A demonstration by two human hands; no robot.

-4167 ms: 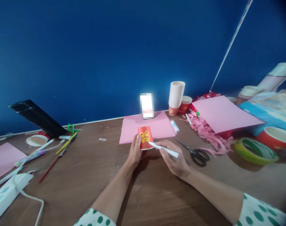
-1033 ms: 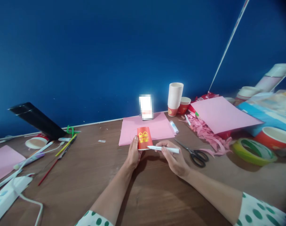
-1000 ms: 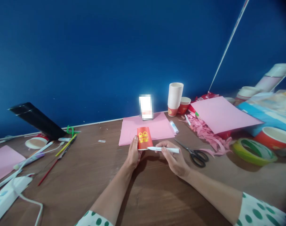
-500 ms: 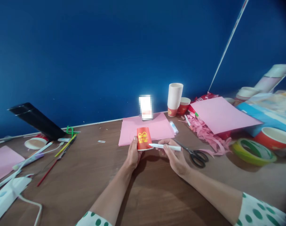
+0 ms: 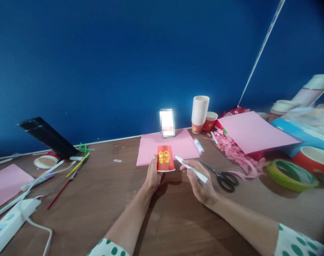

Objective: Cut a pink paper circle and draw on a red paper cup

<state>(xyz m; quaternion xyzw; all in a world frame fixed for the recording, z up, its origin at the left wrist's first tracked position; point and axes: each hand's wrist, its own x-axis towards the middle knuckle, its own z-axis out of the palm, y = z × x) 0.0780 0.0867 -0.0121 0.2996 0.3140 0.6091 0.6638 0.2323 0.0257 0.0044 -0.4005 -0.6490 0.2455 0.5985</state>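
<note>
A red paper cup [image 5: 166, 159] with yellow characters is upside down or tilted, its white rim toward me. My left hand [image 5: 153, 174] is closed around its left side and lower edge. To the right, my right hand [image 5: 198, 179] grips a white marker [image 5: 192, 169] like a pen. The marker's tip points up and left, a small gap from the cup's right side. Behind the cup lie pink paper sheets [image 5: 146, 151]. Black-handled scissors [image 5: 227, 180] rest just right of my right hand, and a white glue stick [image 5: 198, 145] lies by the sheets.
A tall stack of paper cups [image 5: 200, 110] stands against the blue wall. Pink paper shreds [image 5: 239, 156], a roll of yellow-green tape [image 5: 290, 176] and another red cup [image 5: 312, 160] are at right. At left are a black bottle-like object [image 5: 50, 137], brushes [image 5: 68, 181] and a power strip [image 5: 12, 220].
The marker has moved away from the cup's surface, and my right hand has tilted it more steeply. My left hand keeps its hold on the cup. The whole view has shifted slightly.
</note>
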